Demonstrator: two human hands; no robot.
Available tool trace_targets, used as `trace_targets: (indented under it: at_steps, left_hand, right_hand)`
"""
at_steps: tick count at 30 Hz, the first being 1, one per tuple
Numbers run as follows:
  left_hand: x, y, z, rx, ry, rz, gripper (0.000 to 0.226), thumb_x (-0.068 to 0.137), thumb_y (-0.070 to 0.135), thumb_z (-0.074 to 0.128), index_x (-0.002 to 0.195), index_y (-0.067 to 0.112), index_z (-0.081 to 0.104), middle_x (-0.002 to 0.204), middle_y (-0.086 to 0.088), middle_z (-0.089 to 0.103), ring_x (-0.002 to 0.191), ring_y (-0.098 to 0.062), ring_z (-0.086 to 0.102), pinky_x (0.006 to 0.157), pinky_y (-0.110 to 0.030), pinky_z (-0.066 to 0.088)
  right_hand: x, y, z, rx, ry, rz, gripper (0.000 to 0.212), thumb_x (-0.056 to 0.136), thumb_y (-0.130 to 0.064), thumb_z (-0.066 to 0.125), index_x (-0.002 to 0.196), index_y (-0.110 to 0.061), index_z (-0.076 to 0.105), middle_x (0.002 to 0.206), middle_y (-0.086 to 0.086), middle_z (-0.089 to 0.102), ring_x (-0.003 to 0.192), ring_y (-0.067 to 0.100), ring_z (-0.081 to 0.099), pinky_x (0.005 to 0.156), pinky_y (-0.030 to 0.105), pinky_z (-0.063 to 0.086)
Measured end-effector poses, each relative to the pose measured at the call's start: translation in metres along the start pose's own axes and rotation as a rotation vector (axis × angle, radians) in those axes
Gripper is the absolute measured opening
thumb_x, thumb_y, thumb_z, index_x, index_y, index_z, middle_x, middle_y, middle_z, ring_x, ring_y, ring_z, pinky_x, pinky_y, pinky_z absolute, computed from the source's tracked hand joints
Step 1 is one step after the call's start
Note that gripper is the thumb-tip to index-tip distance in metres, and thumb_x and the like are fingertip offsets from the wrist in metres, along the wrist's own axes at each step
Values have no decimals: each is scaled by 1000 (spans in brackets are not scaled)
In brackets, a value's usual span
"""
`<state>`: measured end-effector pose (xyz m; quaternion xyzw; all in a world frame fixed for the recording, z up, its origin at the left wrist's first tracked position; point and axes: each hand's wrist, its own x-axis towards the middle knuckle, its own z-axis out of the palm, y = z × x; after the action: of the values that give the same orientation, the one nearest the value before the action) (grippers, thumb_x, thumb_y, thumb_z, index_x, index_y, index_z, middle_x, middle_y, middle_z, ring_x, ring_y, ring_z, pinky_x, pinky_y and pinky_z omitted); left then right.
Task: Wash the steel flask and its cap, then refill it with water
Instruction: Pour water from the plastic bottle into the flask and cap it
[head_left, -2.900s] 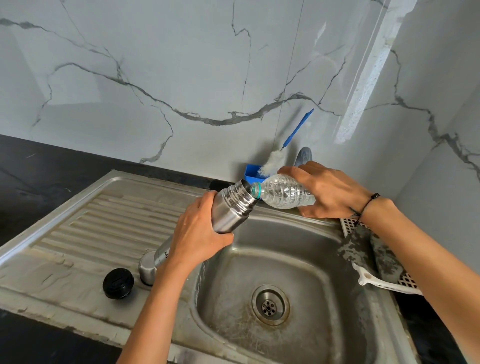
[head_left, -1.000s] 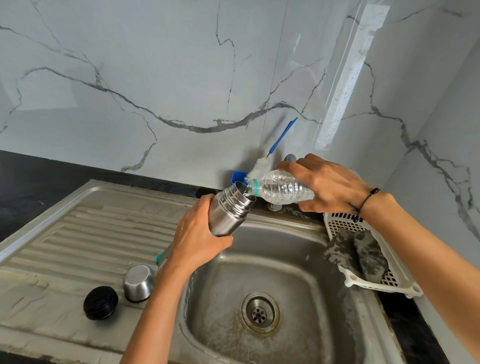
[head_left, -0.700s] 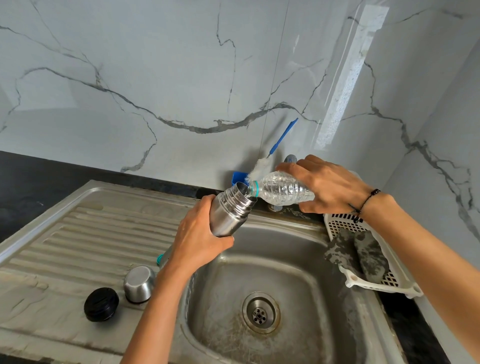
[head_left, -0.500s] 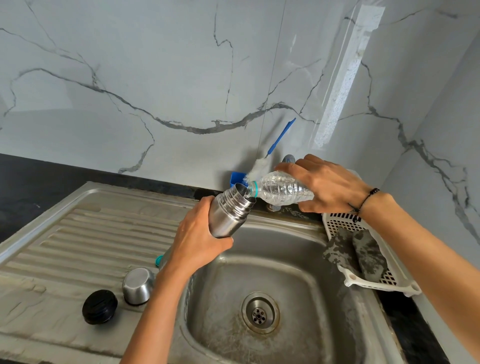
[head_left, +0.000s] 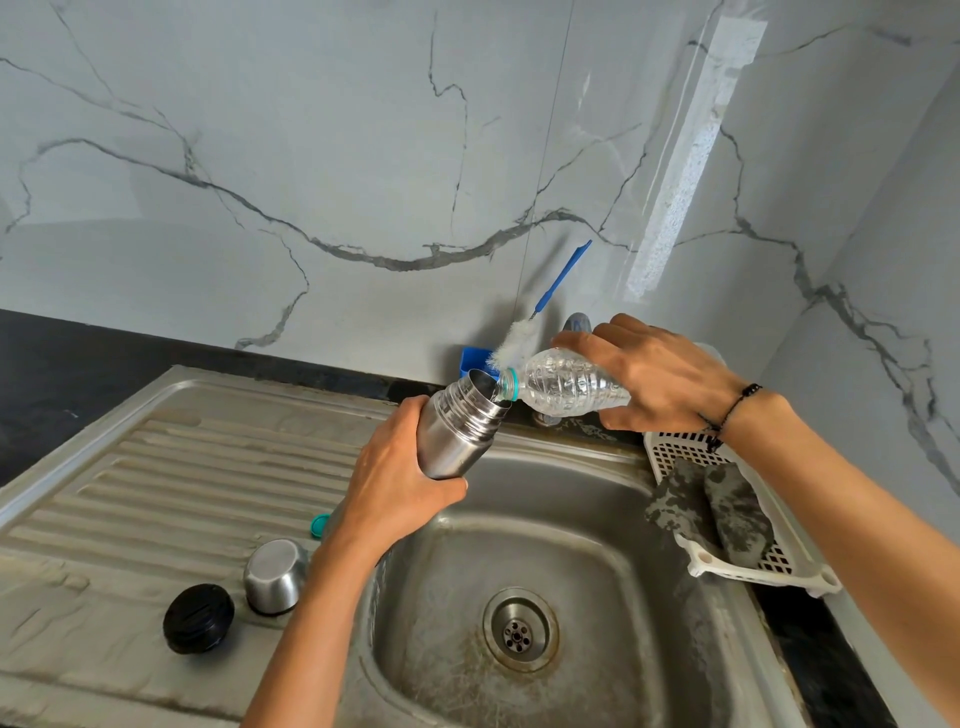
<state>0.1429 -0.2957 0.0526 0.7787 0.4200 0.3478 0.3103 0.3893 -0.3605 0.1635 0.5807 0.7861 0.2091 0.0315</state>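
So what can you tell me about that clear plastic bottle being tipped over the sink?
The plastic bottle is clear, ribbed and crinkled, with a teal ring at its neck and no cap on. It lies tipped nearly level above the back edge of the sink, its mouth pointing left at the open mouth of the steel flask. The right hand grips its rear end, hiding the base. Little water shows inside. The left hand holds the flask tilted toward it.
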Motion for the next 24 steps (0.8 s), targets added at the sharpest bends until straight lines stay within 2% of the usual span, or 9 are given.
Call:
trace_targets:
  at_steps: [10, 15, 19, 24]
  left_hand:
    - [0, -1, 2, -59, -6, 15, 75, 59, 16, 81, 124, 25, 44, 108, 6, 57, 91, -15, 55, 71, -28, 42]
    - [1, -4, 5, -104, -12, 18, 75, 59, 16, 81, 124, 25, 45, 109, 8, 57, 91, -12, 55, 66, -17, 39]
    - [-1, -7, 5, -134, -28, 3, 75, 59, 16, 81, 124, 27, 44, 109, 8, 58, 90, -11, 56, 67, -13, 40]
    - [-3, -9, 5, -166, -53, -17, 71, 60, 16, 81, 115, 36, 42, 104, 15, 57, 86, 2, 55, 60, -6, 36]
  right_hand:
    - [2, 1, 1, -11, 9, -16, 84, 68, -34, 77, 139, -14, 35, 101, 12, 57, 90, 29, 53, 68, 42, 51]
    - [3, 2, 0, -21, 20, -24, 86, 67, -35, 78, 138, -15, 35, 102, 12, 58, 90, 30, 54, 68, 44, 52]
    - [4, 0, 2, -19, 38, -46, 87, 65, -34, 79, 136, -16, 31, 98, 13, 59, 86, 30, 55, 64, 42, 53]
    - [5, -3, 4, -23, 36, -41, 86, 65, -32, 79, 137, -14, 37, 98, 12, 59, 87, 29, 54, 64, 39, 50]
